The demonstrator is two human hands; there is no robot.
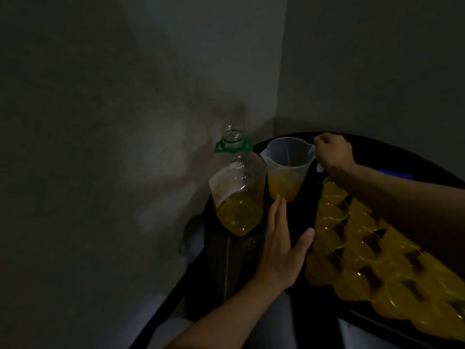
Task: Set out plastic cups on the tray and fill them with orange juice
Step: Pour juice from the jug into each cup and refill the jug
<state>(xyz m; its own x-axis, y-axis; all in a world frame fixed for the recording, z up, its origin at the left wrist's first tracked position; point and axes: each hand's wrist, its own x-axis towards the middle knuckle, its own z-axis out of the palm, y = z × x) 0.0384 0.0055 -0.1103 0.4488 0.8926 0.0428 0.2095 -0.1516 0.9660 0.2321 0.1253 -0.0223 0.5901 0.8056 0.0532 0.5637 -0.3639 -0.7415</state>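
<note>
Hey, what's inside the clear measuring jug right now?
There's orange juice in the bottom part of the jug; the upper part is empty. The right hand covers its handle.

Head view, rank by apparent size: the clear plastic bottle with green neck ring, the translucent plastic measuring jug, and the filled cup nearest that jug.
1. clear plastic bottle with green neck ring
2. translucent plastic measuring jug
3. juice-filled plastic cup, clearly smallest

Bottle [239, 192], jug [289, 159] block far side; cups [364, 248] crowd right; open strip between.
</note>
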